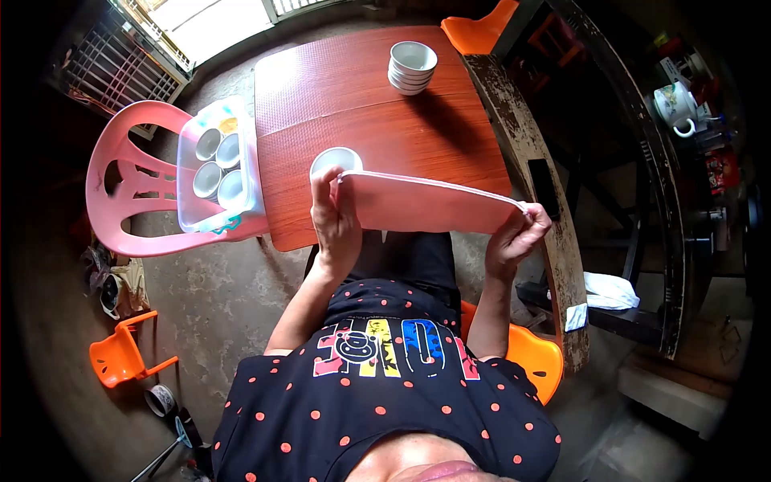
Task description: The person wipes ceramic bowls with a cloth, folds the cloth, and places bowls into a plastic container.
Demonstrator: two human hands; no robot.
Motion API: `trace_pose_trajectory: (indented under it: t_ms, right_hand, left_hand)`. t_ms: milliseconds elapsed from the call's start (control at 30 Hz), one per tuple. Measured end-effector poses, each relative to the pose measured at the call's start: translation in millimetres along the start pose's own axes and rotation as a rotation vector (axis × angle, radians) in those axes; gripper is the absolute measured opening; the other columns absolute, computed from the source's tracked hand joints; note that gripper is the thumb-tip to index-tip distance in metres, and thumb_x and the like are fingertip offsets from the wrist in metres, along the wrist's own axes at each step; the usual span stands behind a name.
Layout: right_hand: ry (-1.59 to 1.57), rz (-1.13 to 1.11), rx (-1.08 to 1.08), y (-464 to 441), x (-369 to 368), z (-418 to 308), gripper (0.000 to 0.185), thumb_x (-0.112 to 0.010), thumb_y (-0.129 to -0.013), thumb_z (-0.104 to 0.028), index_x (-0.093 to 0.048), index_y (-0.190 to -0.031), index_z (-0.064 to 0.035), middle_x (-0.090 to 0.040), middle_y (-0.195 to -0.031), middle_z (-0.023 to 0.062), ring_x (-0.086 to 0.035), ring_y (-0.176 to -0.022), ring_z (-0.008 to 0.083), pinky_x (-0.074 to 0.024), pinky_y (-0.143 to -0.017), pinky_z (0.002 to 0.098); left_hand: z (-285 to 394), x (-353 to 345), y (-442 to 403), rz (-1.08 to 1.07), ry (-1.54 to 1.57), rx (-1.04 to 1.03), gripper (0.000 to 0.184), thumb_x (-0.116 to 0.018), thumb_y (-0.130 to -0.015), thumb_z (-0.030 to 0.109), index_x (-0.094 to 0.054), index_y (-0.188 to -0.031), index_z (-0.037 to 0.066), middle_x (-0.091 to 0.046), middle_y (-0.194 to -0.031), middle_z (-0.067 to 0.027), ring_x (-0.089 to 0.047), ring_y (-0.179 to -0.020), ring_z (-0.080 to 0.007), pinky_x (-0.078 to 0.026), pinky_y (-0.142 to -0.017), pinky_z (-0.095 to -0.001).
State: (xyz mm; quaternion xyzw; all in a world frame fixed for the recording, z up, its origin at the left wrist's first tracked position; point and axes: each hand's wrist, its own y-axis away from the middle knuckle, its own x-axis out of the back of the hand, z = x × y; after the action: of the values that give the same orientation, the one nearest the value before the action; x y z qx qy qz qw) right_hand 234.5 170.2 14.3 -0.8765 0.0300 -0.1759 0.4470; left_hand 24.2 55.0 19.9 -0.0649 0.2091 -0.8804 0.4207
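A pink cloth with a pale top edge is stretched between my two hands over the near side of the table. My left hand pinches its left corner, and my right hand grips the right corner. Just beyond my left fingers a white bowl sits on the table, its near side partly hidden by the hand. Farther back on the brown wooden table stands a stack of white bowls.
On the left, a pink chair bears a clear plastic box with several bowls inside. A worn wooden bench runs along the right, with a dark phone-like object on it. A small orange chair stands on the floor at lower left.
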Motion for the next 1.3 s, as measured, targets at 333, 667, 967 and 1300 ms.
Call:
trace_pose_trajectory:
  t_ms: [333,667,967,1300]
  right_hand:
    - [-0.251,-0.095,-0.36,-24,4,-28,0.017,-0.048,-0.1,-0.019,-0.048,-0.105,-0.0031,-0.052,-0.092,0.0035,-0.053,-0.08,0.0092,-0.0456,-0.073,0.0236]
    - [-0.223,-0.355,-0.625,7,-5,148,0.019,-0.053,-0.097,-0.021,-0.054,-0.099,-0.0022,-0.053,-0.087,-0.0007,-0.047,-0.081,0.0086,-0.0408,-0.075,0.0239]
    - [0.146,-0.513,-0.358,9,-83,213,0.015,-0.049,-0.097,-0.024,-0.047,-0.103,-0.0109,-0.063,-0.081,0.0212,-0.063,-0.076,0.0416,-0.046,-0.058,0.0492]
    - [0.119,-0.704,-0.446,-7,-114,221,0.026,-0.051,-0.095,-0.03,-0.049,-0.108,-0.0074,-0.066,-0.092,0.0218,-0.063,-0.088,0.0412,-0.0494,-0.071,0.0491]
  left_hand:
    - [-1,9,-14,0.006,-0.274,-0.271,0.014,-0.045,-0.098,0.004,-0.046,-0.113,0.003,-0.051,-0.081,-0.0031,-0.047,-0.071,-0.0071,-0.041,-0.062,-0.021]
    - [-66,-79,23,-0.214,-0.269,0.313,0.016,-0.047,-0.099,0.013,-0.046,-0.112,0.003,-0.056,-0.079,-0.0165,-0.058,-0.072,-0.0264,-0.046,-0.064,-0.0339]
    - [-181,-92,-18,-0.458,-1.088,0.234,0.031,-0.036,-0.098,0.032,-0.052,-0.095,0.005,-0.066,-0.083,-0.0178,-0.066,-0.079,-0.0308,-0.051,-0.062,-0.0453]
    - [-178,-143,-43,-0.968,-0.568,-0.455,0.05,-0.046,-0.08,0.003,-0.052,-0.13,0.006,-0.045,-0.139,-0.0141,-0.038,-0.133,-0.0287,-0.027,-0.112,-0.0413]
